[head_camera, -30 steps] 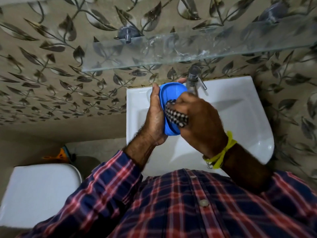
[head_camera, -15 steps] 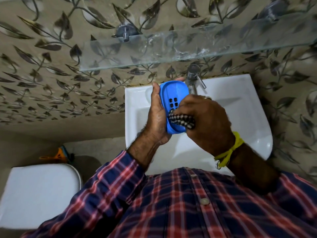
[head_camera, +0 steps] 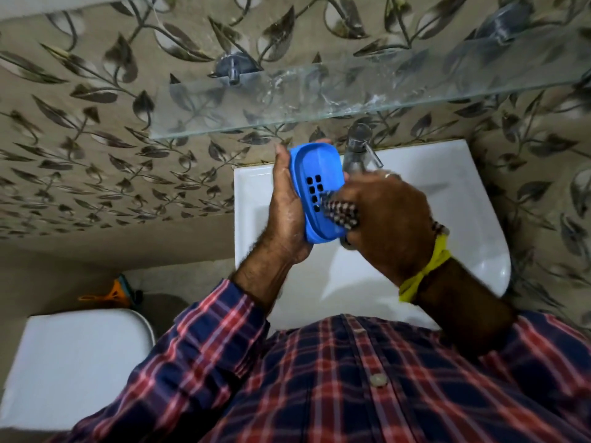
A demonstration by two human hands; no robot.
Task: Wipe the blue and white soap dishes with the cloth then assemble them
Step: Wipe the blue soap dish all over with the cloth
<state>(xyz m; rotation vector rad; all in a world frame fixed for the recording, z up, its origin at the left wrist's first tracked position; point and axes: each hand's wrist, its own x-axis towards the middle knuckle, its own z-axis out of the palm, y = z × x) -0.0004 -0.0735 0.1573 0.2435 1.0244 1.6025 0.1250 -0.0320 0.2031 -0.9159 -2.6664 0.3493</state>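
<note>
While left hand (head_camera: 286, 209) clamps blue dish (head_camera: 319, 193) tilted over sink (head_camera: 473, 219), right hand (head_camera: 387, 222), closed on cloth (head_camera: 342, 214), should press through slots, then near rim.

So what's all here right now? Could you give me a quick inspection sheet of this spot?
Surface: white sink, basin bare.
Job's things: blue soap dish held on edge above the sink; checked cloth pressed on its lower part; white dish not seen.
Clutter: orange item on the floor.
Grippers: left hand holds the dish; right hand grips the cloth.
Cables: nothing seen.
Surroundings: tap, glass shelf, leaf-patterned wall.
</note>
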